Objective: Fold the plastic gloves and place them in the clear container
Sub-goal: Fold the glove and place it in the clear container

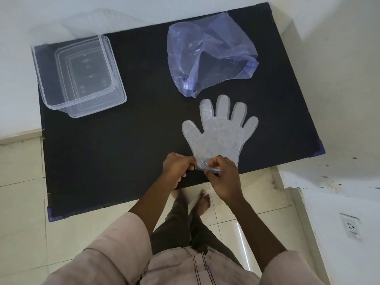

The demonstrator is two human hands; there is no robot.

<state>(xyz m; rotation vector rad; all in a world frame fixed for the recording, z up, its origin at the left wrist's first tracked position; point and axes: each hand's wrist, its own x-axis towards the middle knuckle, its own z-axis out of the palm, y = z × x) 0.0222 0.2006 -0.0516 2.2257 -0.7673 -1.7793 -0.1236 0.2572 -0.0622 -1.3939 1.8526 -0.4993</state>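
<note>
A stack of thin clear plastic gloves (219, 132) lies flat on the black table (123, 157), fingers pointing away from me, near the front right edge. My left hand (177, 168) and my right hand (224, 177) both pinch the crumpled cuff end of the gloves at the table's front edge, fingers closed on the plastic. The clear container (79, 76) stands open and empty at the table's far left corner, well apart from the gloves.
A crumpled bluish plastic bag (209, 52) lies at the back right, just beyond the glove fingers. A clear lid (92, 22) rests behind the container against the white wall. My bare feet stand on the tiled floor below the table edge.
</note>
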